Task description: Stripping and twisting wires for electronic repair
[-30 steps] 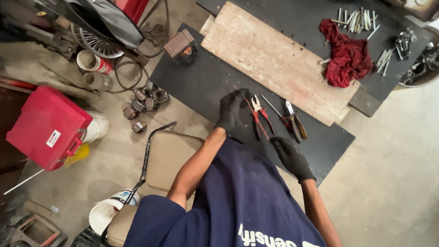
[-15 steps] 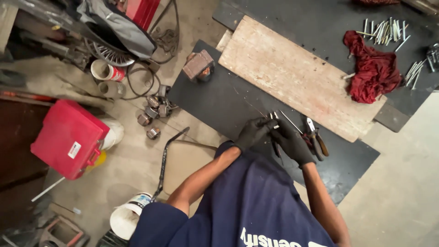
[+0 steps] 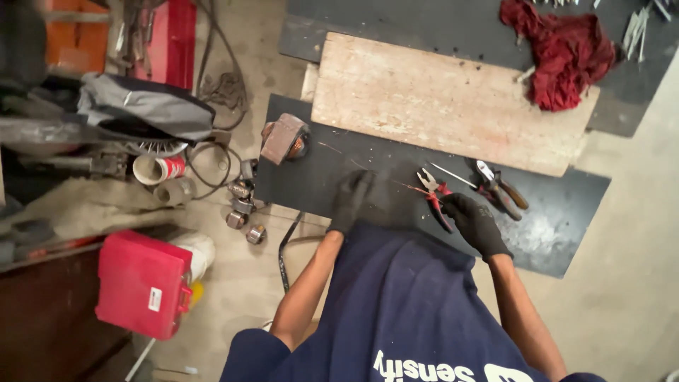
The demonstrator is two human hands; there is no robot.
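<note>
Resting my gloved left hand (image 3: 351,201) flat and empty on the dark mat (image 3: 566,212), I grip red-handled pliers (image 3: 433,194) in my closed right hand (image 3: 472,219).

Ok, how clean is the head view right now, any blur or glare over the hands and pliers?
Head view: light is even and soft, with no strong glare. The left hand is smeared by motion blur; the right hand and the red-handled pliers are sharper. A dull pale sheen shows on the dark mat; the left edge is blurred.
</note>
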